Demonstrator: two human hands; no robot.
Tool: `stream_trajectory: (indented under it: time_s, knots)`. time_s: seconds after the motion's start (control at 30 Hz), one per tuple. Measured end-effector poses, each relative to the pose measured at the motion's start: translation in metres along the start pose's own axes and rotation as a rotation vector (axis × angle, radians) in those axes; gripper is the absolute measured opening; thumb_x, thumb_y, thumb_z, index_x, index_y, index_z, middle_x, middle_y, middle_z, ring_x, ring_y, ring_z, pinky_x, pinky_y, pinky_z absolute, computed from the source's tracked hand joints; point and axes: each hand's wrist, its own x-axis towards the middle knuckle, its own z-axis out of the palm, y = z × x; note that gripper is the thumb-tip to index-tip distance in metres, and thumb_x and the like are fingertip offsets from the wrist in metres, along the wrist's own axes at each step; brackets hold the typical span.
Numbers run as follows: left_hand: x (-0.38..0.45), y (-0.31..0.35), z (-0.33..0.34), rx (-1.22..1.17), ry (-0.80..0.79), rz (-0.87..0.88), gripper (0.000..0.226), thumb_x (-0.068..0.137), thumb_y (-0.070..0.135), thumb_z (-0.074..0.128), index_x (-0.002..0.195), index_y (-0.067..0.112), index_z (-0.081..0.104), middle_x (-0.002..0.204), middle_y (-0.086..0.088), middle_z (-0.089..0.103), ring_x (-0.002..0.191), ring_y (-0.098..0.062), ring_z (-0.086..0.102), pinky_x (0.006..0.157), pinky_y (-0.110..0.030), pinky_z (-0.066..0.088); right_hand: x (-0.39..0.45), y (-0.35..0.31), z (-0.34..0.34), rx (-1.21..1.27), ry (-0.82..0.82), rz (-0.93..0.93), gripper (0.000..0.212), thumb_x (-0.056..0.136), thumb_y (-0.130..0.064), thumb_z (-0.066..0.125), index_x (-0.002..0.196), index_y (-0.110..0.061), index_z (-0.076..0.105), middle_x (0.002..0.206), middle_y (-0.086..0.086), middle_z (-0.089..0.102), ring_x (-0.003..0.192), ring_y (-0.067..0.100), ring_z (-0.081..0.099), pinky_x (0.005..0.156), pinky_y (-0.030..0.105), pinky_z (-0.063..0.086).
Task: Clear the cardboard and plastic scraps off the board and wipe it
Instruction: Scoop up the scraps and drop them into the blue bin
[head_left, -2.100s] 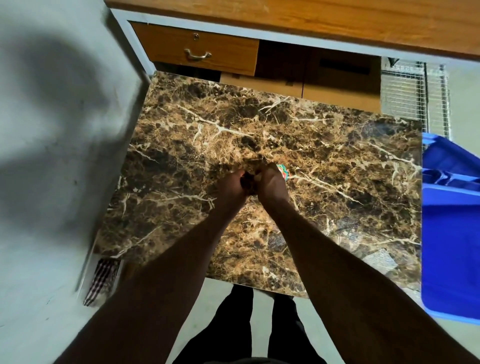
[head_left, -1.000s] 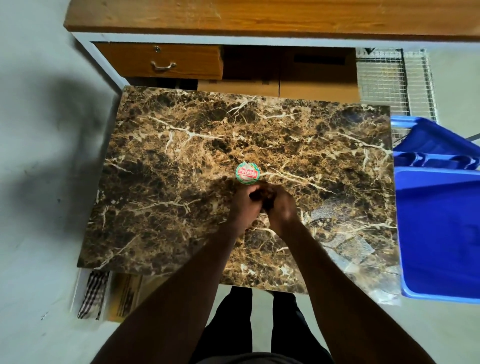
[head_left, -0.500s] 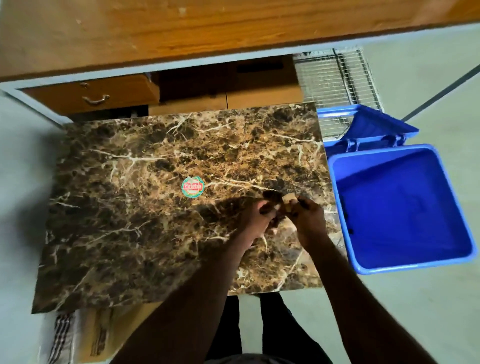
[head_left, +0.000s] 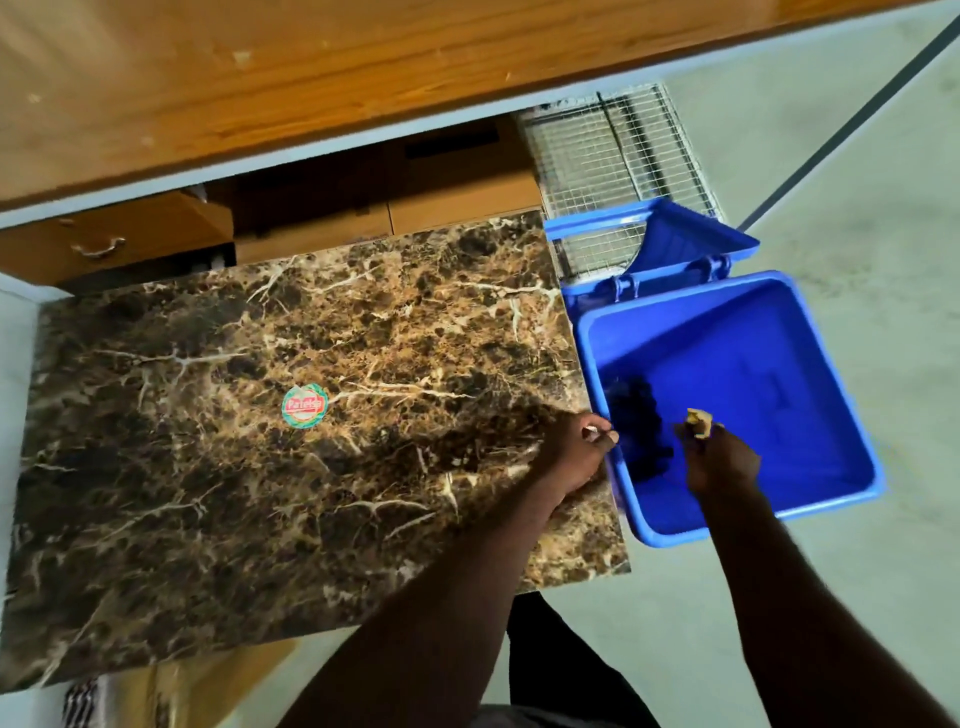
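Note:
A brown marble-patterned board lies flat in front of me. A round green, white and red plastic sticker scrap rests on it left of centre. My right hand hovers over the open blue bin, fingers closed on a small tan cardboard scrap. My left hand sits at the board's right edge by the bin rim, fingertips pinched; whether it holds anything I cannot tell. A dark shape lies inside the bin.
A wooden desk with a drawer overhangs the far side. A wire mesh rack stands behind the bin's open lid. Cardboard and a checked cloth lie under the board's near-left corner.
Both hands left the board's middle and moved right. My right hand now carries the cardboard scrap over the bin; the round sticker stays on the board.

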Motion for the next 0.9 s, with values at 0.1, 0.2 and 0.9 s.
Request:
stream_trajectory:
  time_s: [0.1, 0.2, 0.9]
  knots:
    - [0.006, 0.012, 0.021, -0.003, -0.044, -0.008, 0.024, 0.099, 0.02, 0.071, 0.118, 0.006, 0.072, 0.119, -0.012, 0.073, 0.103, -0.01, 0.061, 0.075, -0.013, 0.045, 0.014, 0.005, -0.014, -0.032, 0.077, 0.031, 0.055, 0.105, -0.043, 0.063, 0.107, 0.011, 0.07, 0.114, 0.039, 0.069, 0.115, 0.052, 0.066, 0.095, 0.052, 0.049]
    - [0.008, 0.024, 0.037, 0.011, -0.045, 0.012, 0.023, 0.099, 0.019, 0.07, 0.118, 0.005, 0.073, 0.116, -0.013, 0.074, 0.1, -0.009, 0.061, 0.065, -0.001, 0.04, 0.015, 0.002, -0.02, -0.034, 0.068, 0.006, 0.052, 0.105, -0.042, 0.064, 0.101, 0.009, 0.074, 0.11, 0.038, 0.071, 0.112, 0.051, 0.067, 0.093, 0.052, 0.049]
    - [-0.049, -0.001, -0.08, -0.081, 0.215, 0.033, 0.028, 0.103, 0.022, 0.065, 0.13, 0.015, 0.068, 0.123, -0.007, 0.072, 0.085, -0.014, 0.064, 0.059, -0.018, 0.046, -0.124, -0.014, 0.116, 0.27, -0.375, 0.001, 0.025, 0.104, 0.004, 0.054, 0.127, 0.007, 0.064, 0.11, 0.024, 0.072, 0.083, 0.024, 0.073, 0.066, 0.03, 0.061]
